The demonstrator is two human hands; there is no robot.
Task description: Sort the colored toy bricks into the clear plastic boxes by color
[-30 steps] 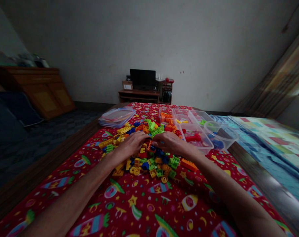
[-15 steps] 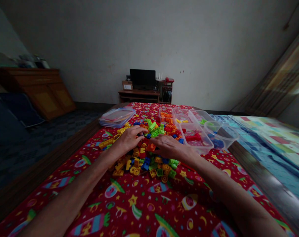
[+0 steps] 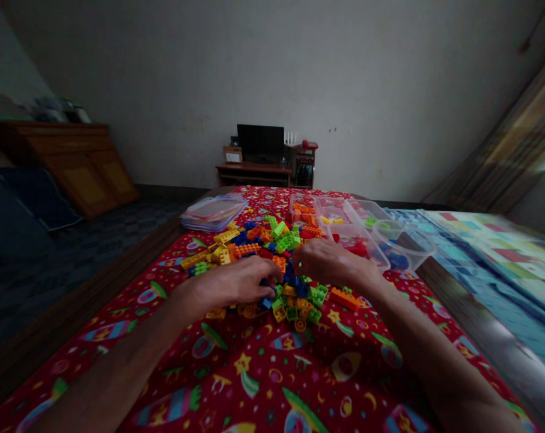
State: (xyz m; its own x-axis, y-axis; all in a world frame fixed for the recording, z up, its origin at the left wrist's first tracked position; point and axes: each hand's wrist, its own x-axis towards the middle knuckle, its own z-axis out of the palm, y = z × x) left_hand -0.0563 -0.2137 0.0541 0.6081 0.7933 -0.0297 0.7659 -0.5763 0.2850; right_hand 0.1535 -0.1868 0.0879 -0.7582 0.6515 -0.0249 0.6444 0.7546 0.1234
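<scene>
A pile of toy building bricks in yellow, orange, green, blue and red lies on the red patterned cloth [image 3: 272, 373]. My left hand [image 3: 243, 279] reaches into its near middle, thumb and fingers closed around a blue brick [image 3: 265, 282]. To the right, my right hand [image 3: 326, 260] is over the pile with its fingers curled inward; whatever they hold is hidden. Light green bricks [image 3: 286, 240] sit just beyond both hands. A long orange brick [image 3: 344, 299] rests below my right wrist.
Clear plastic boxes [image 3: 380, 255] holding orange, yellow, red, green and blue bricks stand right of the pile. Stacked clear lids [image 3: 214, 212] lie at the back left. Wooden table edges [image 3: 470, 307] run along both sides; a bed [image 3: 502, 252] adjoins on the right.
My left hand has moved right and nearer, from the pile's left middle to the blue brick. My right hand has shifted slightly right, its fingers now curled; the long orange brick now shows.
</scene>
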